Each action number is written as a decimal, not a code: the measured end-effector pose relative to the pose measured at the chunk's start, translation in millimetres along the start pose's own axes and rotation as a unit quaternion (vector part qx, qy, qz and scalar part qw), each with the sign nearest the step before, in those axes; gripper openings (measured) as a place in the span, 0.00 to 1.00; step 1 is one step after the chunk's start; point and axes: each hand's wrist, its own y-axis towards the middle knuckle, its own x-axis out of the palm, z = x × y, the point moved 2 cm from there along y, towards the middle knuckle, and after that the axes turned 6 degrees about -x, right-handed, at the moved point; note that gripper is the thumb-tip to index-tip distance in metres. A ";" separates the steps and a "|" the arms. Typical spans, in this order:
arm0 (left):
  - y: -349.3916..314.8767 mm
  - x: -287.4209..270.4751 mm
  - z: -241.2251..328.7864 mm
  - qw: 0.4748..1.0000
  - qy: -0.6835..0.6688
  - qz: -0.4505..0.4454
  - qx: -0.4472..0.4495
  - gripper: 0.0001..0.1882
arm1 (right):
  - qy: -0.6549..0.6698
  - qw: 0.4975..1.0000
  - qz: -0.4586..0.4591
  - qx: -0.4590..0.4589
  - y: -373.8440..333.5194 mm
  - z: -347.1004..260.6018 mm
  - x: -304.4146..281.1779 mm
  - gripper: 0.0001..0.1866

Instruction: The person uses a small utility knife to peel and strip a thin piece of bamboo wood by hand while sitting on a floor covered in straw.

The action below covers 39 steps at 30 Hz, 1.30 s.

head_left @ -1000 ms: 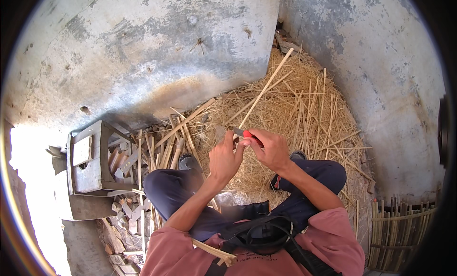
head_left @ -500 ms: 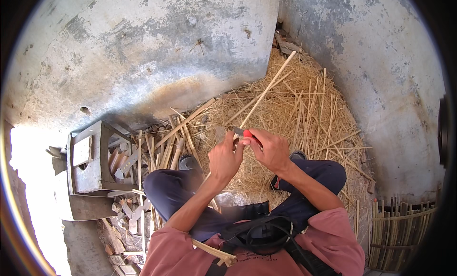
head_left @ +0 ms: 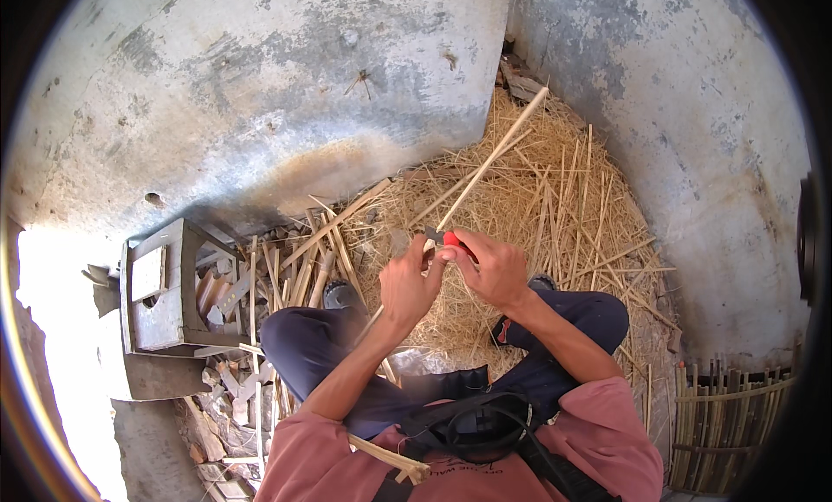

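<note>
My left hand (head_left: 406,287) is closed round a long, thin, pale strip, apparently bamboo (head_left: 492,160). The strip runs slantwise, its far end reaching up and right over the straw, its near end passing below my left wrist. A red-handled knife (head_left: 451,239) sits in my right hand (head_left: 492,272), whose fingers are wrapped round the handle. The knife's dark blade rests against the strip beside my left fingers. Both hands meet over my crossed legs, thumbs almost touching. The exact contact of blade and strip is partly hidden by the fingers.
Straw-like shavings (head_left: 555,190) and loose strips cover the floor ahead and right. A wooden frame box (head_left: 165,316) stands left, beside scattered wood scraps (head_left: 230,394). Weathered walls (head_left: 286,86) close in the far side. A fence-like bundle of slats (head_left: 732,424) stands at the right.
The strip has shifted slightly, its far end moving a little up and right. Both hands stay in nearly the same place, the knife still against the strip.
</note>
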 end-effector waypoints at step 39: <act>0.1 5.2 -6.0 0.998 -0.022 -0.049 -0.033 0.17 | -0.043 0.998 -0.005 -0.043 2.5 1.3 -1.7 0.15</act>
